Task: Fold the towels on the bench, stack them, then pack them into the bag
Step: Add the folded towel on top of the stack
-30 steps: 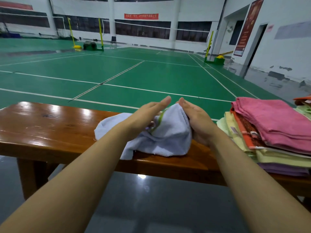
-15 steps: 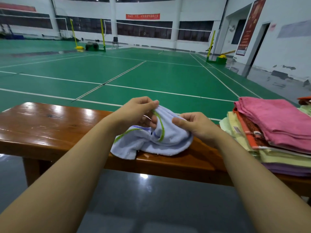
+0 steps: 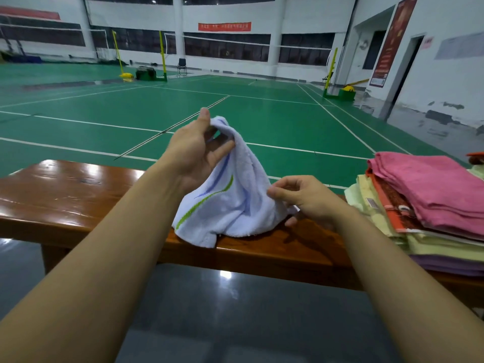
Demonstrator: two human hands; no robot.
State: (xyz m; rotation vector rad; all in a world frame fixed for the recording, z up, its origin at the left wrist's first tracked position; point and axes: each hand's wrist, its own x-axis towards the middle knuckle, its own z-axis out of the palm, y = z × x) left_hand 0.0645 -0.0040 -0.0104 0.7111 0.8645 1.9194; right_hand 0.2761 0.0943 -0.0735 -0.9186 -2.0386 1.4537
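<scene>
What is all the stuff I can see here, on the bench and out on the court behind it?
Towel in hand: one, white with green and blue stripes, lifted at one end, lower end on the bench.
Towel stack: one pile, pink on top, orange, pale yellow and purple below, right end of the bench.
Bench: one, glossy brown wood, across the foreground.
Court floor: green with white lines, beyond the bench.
Net posts: several, yellow, far court.
Chair: one, dark, far wall.
Banner: one, red, back wall.
Left hand: raised, pinching the towel's top.
Right hand: low, pinching the towel's right edge.
</scene>
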